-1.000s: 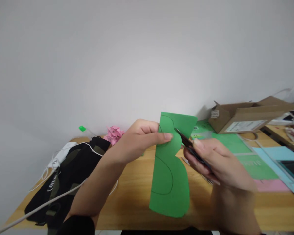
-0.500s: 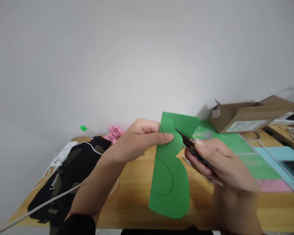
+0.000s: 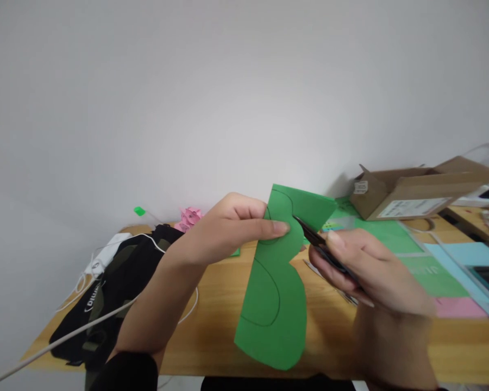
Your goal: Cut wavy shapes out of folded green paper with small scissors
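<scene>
My left hand [image 3: 228, 231] pinches a green sheet of paper [image 3: 275, 293] near its top and holds it upright above the wooden table [image 3: 212, 326]. Curved pen lines are drawn on the sheet, and its right edge follows a wavy cut. My right hand [image 3: 362, 269] grips black scissors [image 3: 312, 239], whose blades sit in the paper's right edge just below my left thumb.
A black bag [image 3: 114, 293] with white cables lies at the left. A pink paper flower [image 3: 189, 217] sits at the back. At the right are an open cardboard box [image 3: 415, 193], green [image 3: 407, 255], pink and blue sheets and a clear ruler [image 3: 452, 260].
The lower end of the green sheet has swung a little to the left. The scissors stay at the same notch in its right edge.
</scene>
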Motion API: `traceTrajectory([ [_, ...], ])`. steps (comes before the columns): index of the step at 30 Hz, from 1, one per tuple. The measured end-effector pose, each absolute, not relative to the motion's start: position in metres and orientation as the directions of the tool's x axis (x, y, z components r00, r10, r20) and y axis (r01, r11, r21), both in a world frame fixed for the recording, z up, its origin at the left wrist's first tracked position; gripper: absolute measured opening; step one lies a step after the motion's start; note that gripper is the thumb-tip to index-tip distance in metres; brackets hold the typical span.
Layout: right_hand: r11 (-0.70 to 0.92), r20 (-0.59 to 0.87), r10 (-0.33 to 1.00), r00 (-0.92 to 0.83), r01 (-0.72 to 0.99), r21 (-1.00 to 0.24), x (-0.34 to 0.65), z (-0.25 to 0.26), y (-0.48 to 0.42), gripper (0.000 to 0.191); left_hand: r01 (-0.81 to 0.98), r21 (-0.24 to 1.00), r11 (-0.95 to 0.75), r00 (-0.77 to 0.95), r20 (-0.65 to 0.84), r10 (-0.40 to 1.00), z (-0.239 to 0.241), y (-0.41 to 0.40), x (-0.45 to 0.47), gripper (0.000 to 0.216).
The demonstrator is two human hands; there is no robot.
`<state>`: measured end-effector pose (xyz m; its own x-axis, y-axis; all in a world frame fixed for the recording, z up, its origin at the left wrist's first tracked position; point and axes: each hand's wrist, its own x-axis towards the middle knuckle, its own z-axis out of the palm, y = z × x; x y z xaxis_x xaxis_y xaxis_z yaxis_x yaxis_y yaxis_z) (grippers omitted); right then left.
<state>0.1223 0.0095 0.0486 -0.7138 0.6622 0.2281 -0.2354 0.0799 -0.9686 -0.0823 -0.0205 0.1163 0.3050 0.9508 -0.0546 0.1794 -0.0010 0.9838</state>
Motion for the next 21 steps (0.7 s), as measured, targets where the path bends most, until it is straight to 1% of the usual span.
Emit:
traceTrajectory([
  [5, 0.004, 0.168, 0.649, -0.742, -0.217, -0.976, 0.125, 0.048, 0.008, 0.059, 0.145, 0.989, -0.038, 0.270, -0.003, 0.963, 0.112, -0.020, -0.084, 0.021],
  [10, -0.018, 0.138, 0.640, -0.756, -0.194, -0.981, 0.136, 0.050, 0.010, 0.054, -0.026, 0.998, -0.058, 0.275, 0.063, 0.960, 0.090, -0.019, -0.088, 0.023],
  [12, -0.046, 0.150, 0.697, -0.701, -0.252, -0.967, 0.138, 0.051, 0.012, 0.053, -0.111, 0.993, -0.043, 0.242, 0.069, 0.968, 0.075, -0.019, -0.088, 0.025],
  [13, -0.042, 0.171, 0.745, -0.644, -0.302, -0.952, 0.137, 0.050, 0.012, 0.053, -0.155, 0.987, -0.037, 0.220, 0.071, 0.973, 0.067, -0.019, -0.087, 0.026],
  [15, 0.047, 0.230, 0.846, -0.480, -0.363, -0.931, 0.131, 0.050, 0.013, 0.049, -0.221, 0.975, 0.002, 0.197, 0.042, 0.979, 0.052, -0.019, -0.084, 0.025],
  [16, 0.122, 0.261, 0.880, -0.397, -0.343, -0.932, 0.126, 0.049, 0.014, 0.044, -0.251, 0.968, 0.020, 0.185, 0.028, 0.982, 0.045, -0.020, -0.081, 0.024],
  [17, 0.195, 0.282, 0.903, -0.325, -0.274, -0.942, 0.121, 0.049, 0.014, 0.035, -0.270, 0.962, 0.043, 0.184, 0.007, 0.983, 0.040, -0.021, -0.079, 0.023],
  [19, 0.279, 0.309, 0.899, -0.310, -0.137, -0.950, 0.111, 0.048, 0.016, 0.020, -0.304, 0.950, 0.076, 0.173, -0.024, 0.985, 0.034, -0.022, -0.074, 0.021],
  [21, 0.288, 0.286, 0.867, -0.409, -0.060, -0.956, 0.104, 0.047, 0.017, 0.013, -0.340, 0.936, 0.095, 0.152, -0.045, 0.987, 0.031, -0.022, -0.071, 0.019],
])
